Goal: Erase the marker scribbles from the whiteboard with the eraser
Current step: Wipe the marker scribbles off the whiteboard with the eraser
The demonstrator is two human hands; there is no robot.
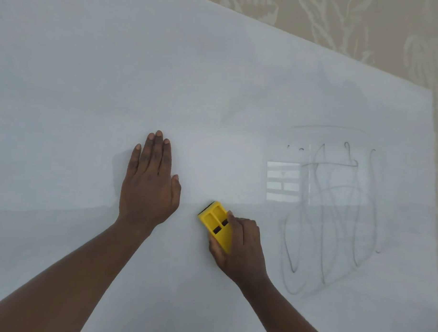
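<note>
- Right hand (pixel 237 246) has its fingers (pixel 232 219) wrapped around the yellow eraser (pixel 217 224), thumb along one side; the lower end of the eraser is buried under the hand so you can't see its full length.
- The eraser sits flat on the whiteboard (pixel 92 74), dark pad edge just peeking out at its upper left corner. Two dark slots show in the yellow top.
- Left hand (pixel 149 185) is pressed flat on the board, fingers stretched out and close together, holding nothing. It's just beside the eraser, up and to the left, not touching it.
- The marker scribbles (pixel 335 214) are off to the right of the eraser, well apart from it: a bunch of tall grey loops with some cross strokes. They look pretty faint and blurry, so I can't really trace individual lines.
- A bright window-like reflection (pixel 283 181) glares on the board at the left edge of the scribbles and washes out that bit.
- Both forearms run out of the bottom of the shot.
- Beige patterned wallpaper (pixel 367 24) shows past the board's top right edge.
</note>
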